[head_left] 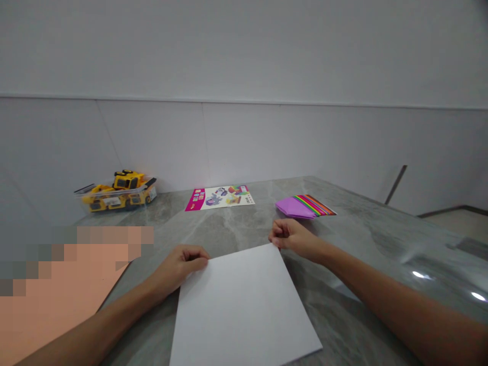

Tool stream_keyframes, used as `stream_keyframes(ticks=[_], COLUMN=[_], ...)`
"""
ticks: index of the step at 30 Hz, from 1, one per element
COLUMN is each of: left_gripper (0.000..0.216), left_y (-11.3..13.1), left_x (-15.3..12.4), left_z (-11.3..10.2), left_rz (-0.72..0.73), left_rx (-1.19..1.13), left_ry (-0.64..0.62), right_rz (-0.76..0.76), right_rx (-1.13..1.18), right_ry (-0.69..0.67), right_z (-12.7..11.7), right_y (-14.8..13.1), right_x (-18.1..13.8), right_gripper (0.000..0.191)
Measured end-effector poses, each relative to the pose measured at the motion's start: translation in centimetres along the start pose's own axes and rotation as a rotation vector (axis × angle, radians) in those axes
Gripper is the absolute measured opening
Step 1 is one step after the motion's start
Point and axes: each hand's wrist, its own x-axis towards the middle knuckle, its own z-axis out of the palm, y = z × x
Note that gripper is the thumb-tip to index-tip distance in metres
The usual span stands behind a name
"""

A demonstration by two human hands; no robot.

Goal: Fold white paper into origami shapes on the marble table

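A blank white sheet of paper [244, 305] lies in front of me, its far edge slightly slanted. My left hand [186, 262] pinches the far left corner between thumb and fingers. At the far right corner, my right hand [287, 235] has its fingers curled in and grips the paper there. Just beyond my right hand sits a purple folded paper piece [295, 207], with a fan of rainbow-coloured sheets [318, 204] beside it.
A clear plastic box [114, 198] of yellow toy trucks [129, 180] stands at the back left. A printed booklet [221, 197] with a magenta edge lies at the back middle of the grey marbled table [366, 231]. Behind rises a white wall [244, 142]. Pixelated blocks cover the left side.
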Motion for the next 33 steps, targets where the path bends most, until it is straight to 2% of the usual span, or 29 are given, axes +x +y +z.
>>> stream_keyframes(ticks=[4,9,15,20,26,33], left_gripper=[0.022,0.022,0.020,0.017,0.018,0.015], left_y=[0.0,0.4,1.6,2.4,2.5,1.1], left_x=[0.0,0.0,-0.3,-0.6,-0.7,-0.3], left_z=[0.3,0.4,0.4,0.7,0.8,0.8], left_rz=[-0.007,0.022,0.056,0.062,0.050,0.049], left_rx=[0.047,0.181,0.415,0.458,0.448,0.412], left_ry=[0.099,0.142,0.009,-0.026,-0.017,0.010], right_rz=[0.007,0.102,-0.004,-0.067,-0.055,-0.064], right_rx=[-0.045,-0.345,-0.468,-0.494,-0.487,-0.511], right_ry=[0.060,0.016,0.080,0.097,0.159,0.185], right_z=[0.9,2.2,3.5,3.9,3.8,3.6], right_y=[0.4,-0.2,-1.7,-1.9,-1.9,-1.5], right_x=[-0.1,-0.9,-1.8,-2.2,-1.9,-1.8], right_gripper=[0.022,0.025,0.018,0.016,0.016,0.017])
